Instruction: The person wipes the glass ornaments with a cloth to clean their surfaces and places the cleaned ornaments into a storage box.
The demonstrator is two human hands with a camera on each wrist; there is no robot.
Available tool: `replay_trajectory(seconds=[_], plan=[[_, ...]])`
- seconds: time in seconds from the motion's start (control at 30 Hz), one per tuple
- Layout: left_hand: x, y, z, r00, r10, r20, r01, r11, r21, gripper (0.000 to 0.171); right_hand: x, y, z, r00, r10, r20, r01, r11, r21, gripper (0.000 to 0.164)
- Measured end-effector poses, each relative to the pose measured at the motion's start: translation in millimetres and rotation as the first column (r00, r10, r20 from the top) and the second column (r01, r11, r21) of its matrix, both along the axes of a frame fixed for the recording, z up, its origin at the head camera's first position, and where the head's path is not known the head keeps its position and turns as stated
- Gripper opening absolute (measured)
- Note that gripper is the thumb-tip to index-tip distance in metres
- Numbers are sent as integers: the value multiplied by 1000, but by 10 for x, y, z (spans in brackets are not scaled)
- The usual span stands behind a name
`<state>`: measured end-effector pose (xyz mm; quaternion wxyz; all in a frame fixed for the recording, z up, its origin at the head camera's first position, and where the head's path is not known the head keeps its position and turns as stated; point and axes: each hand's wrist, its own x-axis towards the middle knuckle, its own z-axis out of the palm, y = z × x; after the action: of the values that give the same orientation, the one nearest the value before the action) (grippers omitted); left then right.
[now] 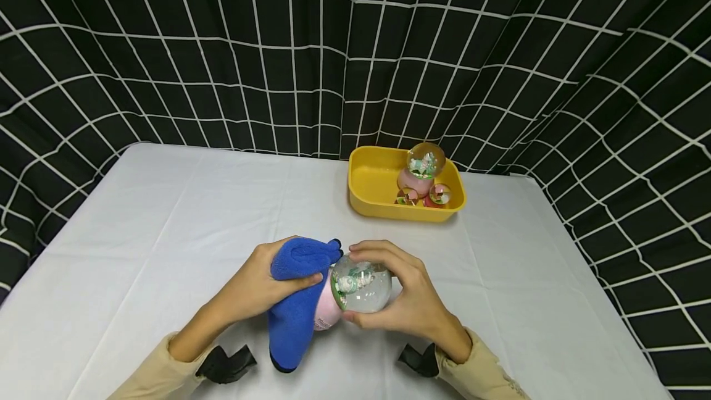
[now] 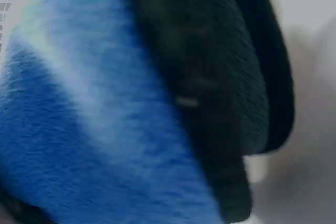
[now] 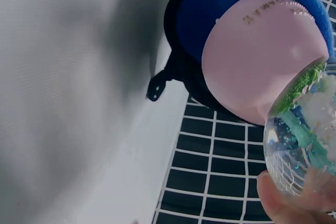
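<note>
A snow globe (image 1: 362, 286) with a pink base (image 3: 257, 51) lies tipped sideways between my hands, its glass ball to the right. My right hand (image 1: 408, 292) grips the glass, thumb below and fingers above. Small white and green figures show inside the ball. With my left hand (image 1: 258, 283) I hold a folded blue cloth (image 1: 302, 301) with dark edging against the base, thumb across its front. Part of the base is hidden by the cloth. Blue cloth (image 2: 105, 98) fills most of the left wrist view, where the globe is hidden.
Toward the back of the white table (image 1: 194, 215) stands a yellow tray (image 1: 366, 202). It holds another large snow globe (image 1: 423, 165) with a pink base and two small globes, one of them a small globe (image 1: 440, 194) at the right. Black curtains with white grid lines hang behind.
</note>
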<state>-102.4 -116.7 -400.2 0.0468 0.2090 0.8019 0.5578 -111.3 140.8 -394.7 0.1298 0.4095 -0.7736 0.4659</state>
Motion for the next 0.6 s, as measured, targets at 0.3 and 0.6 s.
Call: replay_trajectory(seconds=[0.3,0.6], plan=[[-20,-47,-30,980,-176,95,165,980,110,46,-17,24,20,995,99,-28,-101,991,-87,69],[-41,-47,-78,967,-253,29,244,952,185,25,-5,36,52,979,192,-70,-199,975,-103,67]])
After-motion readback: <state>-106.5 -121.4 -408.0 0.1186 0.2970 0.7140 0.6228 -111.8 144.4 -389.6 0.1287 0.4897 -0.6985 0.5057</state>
